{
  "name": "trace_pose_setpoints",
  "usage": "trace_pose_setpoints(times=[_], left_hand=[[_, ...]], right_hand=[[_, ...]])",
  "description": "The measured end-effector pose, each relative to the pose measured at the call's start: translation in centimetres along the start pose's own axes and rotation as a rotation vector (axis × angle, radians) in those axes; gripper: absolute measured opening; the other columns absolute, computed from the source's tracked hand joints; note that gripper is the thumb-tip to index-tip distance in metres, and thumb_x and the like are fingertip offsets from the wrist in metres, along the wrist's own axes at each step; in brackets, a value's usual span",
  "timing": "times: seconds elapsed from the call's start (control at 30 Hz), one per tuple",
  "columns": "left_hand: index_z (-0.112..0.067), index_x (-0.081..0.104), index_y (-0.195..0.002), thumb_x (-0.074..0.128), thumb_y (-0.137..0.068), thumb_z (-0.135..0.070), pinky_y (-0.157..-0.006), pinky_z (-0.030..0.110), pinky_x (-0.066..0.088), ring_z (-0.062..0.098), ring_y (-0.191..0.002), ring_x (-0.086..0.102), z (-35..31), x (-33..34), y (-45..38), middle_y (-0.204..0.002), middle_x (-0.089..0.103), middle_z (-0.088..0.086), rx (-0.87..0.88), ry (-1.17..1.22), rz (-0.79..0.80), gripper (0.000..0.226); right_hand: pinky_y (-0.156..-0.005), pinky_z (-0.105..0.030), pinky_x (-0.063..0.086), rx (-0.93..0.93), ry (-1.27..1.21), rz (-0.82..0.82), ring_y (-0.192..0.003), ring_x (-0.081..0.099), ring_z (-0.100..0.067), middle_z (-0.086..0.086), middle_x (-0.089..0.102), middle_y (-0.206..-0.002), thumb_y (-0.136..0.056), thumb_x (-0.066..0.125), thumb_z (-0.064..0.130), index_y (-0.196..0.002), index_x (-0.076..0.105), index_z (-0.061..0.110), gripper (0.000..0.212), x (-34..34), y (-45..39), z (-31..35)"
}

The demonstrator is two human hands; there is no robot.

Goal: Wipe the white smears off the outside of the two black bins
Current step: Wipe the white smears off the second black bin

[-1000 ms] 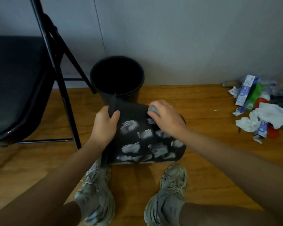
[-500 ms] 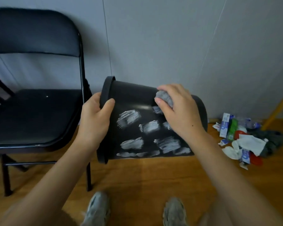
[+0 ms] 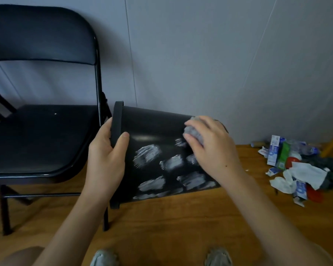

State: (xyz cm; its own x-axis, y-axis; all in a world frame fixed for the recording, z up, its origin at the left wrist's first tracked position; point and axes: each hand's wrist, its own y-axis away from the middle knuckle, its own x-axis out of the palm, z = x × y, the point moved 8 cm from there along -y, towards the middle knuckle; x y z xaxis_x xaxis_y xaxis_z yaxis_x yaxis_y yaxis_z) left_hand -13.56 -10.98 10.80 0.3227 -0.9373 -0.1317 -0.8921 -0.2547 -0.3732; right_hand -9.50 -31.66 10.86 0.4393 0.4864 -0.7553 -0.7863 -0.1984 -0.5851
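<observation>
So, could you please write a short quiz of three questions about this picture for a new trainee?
1. True or false: the black bin stands upright on the floor.
2. Which hand grips the bin's rim? A) left B) right
3. Fill in: the right hand presses a grey ____ against the bin.

Key:
1. False; it is held on its side.
2. A; the left hand grips it.
3. Cloth: the grey cloth sits above the white smears.

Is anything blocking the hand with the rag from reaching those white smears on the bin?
Nothing visible does. The right hand presses the grey rag against the black bin, right above the white smears, while the left hand grips the rim.
</observation>
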Motion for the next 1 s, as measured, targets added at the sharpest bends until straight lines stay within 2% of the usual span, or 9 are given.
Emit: trace_pose_setpoints(times=[0.1, 0.17, 0.23, 0.33, 0.47, 0.57, 0.67, 0.87, 1.0], left_hand=[[-0.043, 0.048, -0.121, 0.047, -0.098, -0.008, -0.078, 0.011, 0.051, -0.007, -0.098, 0.061, 0.2, 0.2, -0.3, -0.099, 0.065, -0.028, 0.018, -0.02, -0.017, 0.042], [-0.033, 0.042, -0.138, 0.049, -0.098, -0.01, -0.083, 0.003, 0.045, -0.021, -0.106, 0.049, 0.7, -0.1, -0.6, -0.106, 0.058, -0.032, 0.018, -0.037, -0.057, 0.047], [-0.02, 0.037, -0.145, 0.05, -0.097, -0.009, -0.081, -0.001, 0.041, -0.026, -0.103, 0.046, 0.8, 0.0, -0.9, -0.112, 0.051, -0.031, 0.031, -0.051, -0.068, 0.05], [-0.018, 0.036, -0.144, 0.049, -0.097, -0.007, -0.076, -0.002, 0.041, -0.025, -0.097, 0.051, 0.7, 0.5, -1.2, -0.107, 0.048, -0.033, 0.041, -0.043, -0.043, 0.05], [-0.028, 0.034, -0.138, 0.048, -0.098, -0.005, -0.075, -0.002, 0.041, -0.026, -0.095, 0.051, 0.6, 1.2, -2.1, -0.104, 0.048, -0.033, 0.053, -0.012, -0.058, 0.049], [-0.029, 0.035, -0.136, 0.048, -0.098, -0.005, -0.075, -0.002, 0.041, -0.024, -0.096, 0.052, 0.4, 1.3, -2.6, -0.105, 0.049, -0.031, 0.066, 0.02, -0.08, 0.047], [-0.022, 0.036, -0.142, 0.048, -0.098, -0.005, -0.072, -0.002, 0.041, -0.026, -0.093, 0.051, 1.2, 1.3, -2.5, -0.106, 0.049, -0.03, 0.046, 0.017, -0.08, 0.049], [-0.02, 0.033, -0.147, 0.05, -0.097, -0.008, -0.08, 0.0, 0.042, -0.023, -0.104, 0.049, 4.2, 1.8, -1.4, -0.117, 0.05, -0.028, -0.043, 0.039, -0.03, 0.054], [-0.023, 0.034, -0.147, 0.05, -0.097, -0.01, -0.08, 0.001, 0.044, -0.019, -0.108, 0.05, 5.1, 1.9, -0.9, -0.114, 0.05, -0.031, -0.062, 0.041, -0.035, 0.054]], right_hand=[[-0.087, -0.029, 0.044, -0.004, 0.024, -0.073, -0.112, 0.057, -0.028, -0.009, 0.062, -0.121, -0.093, 0.058, 0.027, -0.117, 0.066, 0.011, 0.03, 0.4, -0.4, 0.8], [-0.087, -0.028, 0.044, -0.105, 0.007, -0.117, -0.112, 0.057, -0.027, -0.01, 0.062, -0.12, -0.092, 0.056, 0.028, -0.116, 0.067, 0.01, 0.032, 0.7, 0.0, 2.6], [-0.086, -0.027, 0.046, -0.203, 0.001, -0.121, -0.112, 0.057, -0.025, -0.011, 0.062, -0.12, -0.093, 0.054, 0.029, -0.115, 0.067, 0.01, 0.033, 0.8, 0.5, 3.4], [-0.085, -0.025, 0.044, -0.12, -0.004, -0.095, -0.109, 0.058, -0.024, -0.008, 0.063, -0.119, -0.093, 0.061, 0.025, -0.116, 0.067, 0.01, 0.028, 0.4, -0.1, 0.9], [-0.084, -0.025, 0.043, 0.02, -0.001, -0.085, -0.11, 0.056, -0.024, -0.005, 0.061, -0.121, -0.095, 0.059, 0.027, -0.12, 0.064, 0.013, 0.029, 0.5, -2.3, -1.8], [-0.087, -0.021, 0.039, -0.063, -0.016, -0.185, -0.113, 0.055, -0.025, -0.009, 0.061, -0.121, -0.093, 0.058, 0.027, -0.116, 0.066, 0.011, 0.03, 0.1, -2.3, 0.3], [-0.089, -0.026, 0.046, -0.211, -0.008, -0.14, -0.113, 0.056, -0.025, -0.011, 0.062, -0.121, -0.092, 0.054, 0.028, -0.115, 0.067, 0.009, 0.033, 0.7, -0.7, 2.0], [-0.084, -0.025, 0.044, 0.023, 0.05, -0.092, -0.109, 0.058, -0.025, -0.007, 0.063, -0.119, -0.093, 0.063, 0.023, -0.116, 0.066, 0.012, 0.026, 0.9, 0.0, -2.7], [-0.088, -0.024, 0.045, -0.188, 0.043, -0.086, -0.112, 0.054, -0.024, -0.01, 0.062, -0.12, -0.092, 0.052, 0.028, -0.115, 0.067, 0.01, 0.033, 2.4, 2.2, 0.8]])
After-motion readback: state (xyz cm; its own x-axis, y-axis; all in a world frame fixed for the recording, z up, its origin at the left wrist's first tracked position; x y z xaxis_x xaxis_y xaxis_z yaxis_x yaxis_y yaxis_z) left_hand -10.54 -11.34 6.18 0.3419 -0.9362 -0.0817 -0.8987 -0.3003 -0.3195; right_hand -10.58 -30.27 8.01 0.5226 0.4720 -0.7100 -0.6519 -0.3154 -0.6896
